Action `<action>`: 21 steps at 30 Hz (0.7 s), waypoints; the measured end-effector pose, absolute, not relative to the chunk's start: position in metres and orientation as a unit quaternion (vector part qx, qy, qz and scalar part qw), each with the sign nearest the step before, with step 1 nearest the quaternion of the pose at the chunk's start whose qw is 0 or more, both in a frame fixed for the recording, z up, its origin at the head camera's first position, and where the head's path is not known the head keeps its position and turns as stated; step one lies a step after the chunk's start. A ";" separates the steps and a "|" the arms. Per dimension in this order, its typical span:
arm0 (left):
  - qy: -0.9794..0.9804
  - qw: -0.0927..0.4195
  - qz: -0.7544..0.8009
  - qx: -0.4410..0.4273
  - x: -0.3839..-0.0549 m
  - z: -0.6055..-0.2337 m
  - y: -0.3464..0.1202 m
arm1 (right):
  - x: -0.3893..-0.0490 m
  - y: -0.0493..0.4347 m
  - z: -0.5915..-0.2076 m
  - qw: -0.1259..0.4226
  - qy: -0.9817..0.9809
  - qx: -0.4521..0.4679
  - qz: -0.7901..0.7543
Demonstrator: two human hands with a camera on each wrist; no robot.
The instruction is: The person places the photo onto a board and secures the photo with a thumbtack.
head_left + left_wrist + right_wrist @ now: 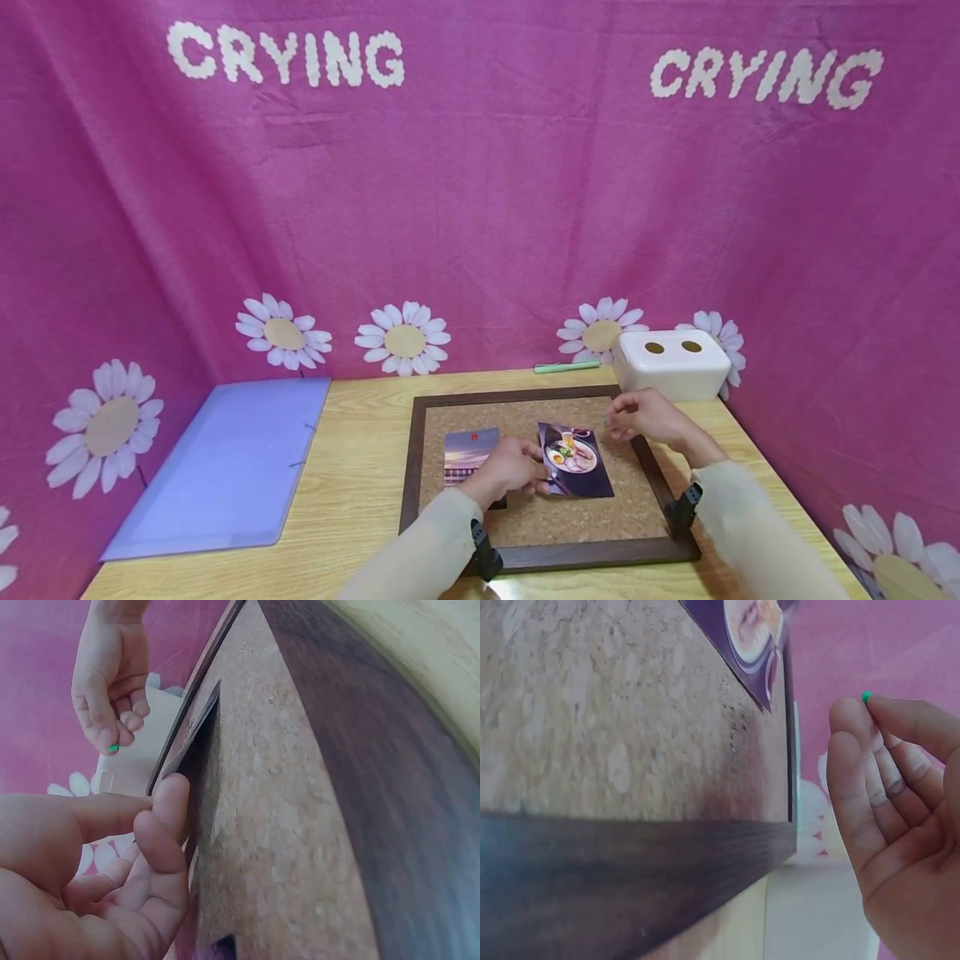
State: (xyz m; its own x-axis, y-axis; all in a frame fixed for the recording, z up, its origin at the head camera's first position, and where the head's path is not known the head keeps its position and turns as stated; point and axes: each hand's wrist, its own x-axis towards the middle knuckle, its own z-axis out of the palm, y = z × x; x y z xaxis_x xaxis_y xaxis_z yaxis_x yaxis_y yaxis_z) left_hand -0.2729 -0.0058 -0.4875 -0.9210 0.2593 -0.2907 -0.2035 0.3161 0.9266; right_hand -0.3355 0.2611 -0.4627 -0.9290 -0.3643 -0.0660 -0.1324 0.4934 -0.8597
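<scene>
A photo of a ramen bowl (pixel 592 483) is over the cork board (pixel 570 525), its left edge pinched by my left hand (pixel 512 465). In the left wrist view that photo (pixel 201 729) tilts up off the cork, seen nearly edge-on. My right hand (pixel 649 418) is raised over the board's right side, apart from the photo. Between its thumb and index fingertip it pinches a small green push pin (pixel 866 696). Left of the ramen photo lies a sunset photo (pixel 459 454) with a red push pin (pixel 474 437) near its top, partly hidden by my left hand.
A dark wooden frame (pixel 525 397) borders the cork board on a light wood table (pixel 352 467). Behind the right corner stands a white box (pixel 678 375) with two round holes. A green pen (pixel 566 367) lies along the back, and a blue folder (pixel 232 467) on the left.
</scene>
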 end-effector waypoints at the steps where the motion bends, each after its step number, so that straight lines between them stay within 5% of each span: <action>1: 0.786 0.200 0.584 0.018 -0.273 -0.487 -0.005 | -0.336 0.259 -0.463 0.123 0.856 -0.146 -0.481; 21: 0.792 0.201 0.576 0.013 -0.269 -0.482 0.006 | -0.348 0.234 -0.491 0.146 0.871 -0.212 -0.418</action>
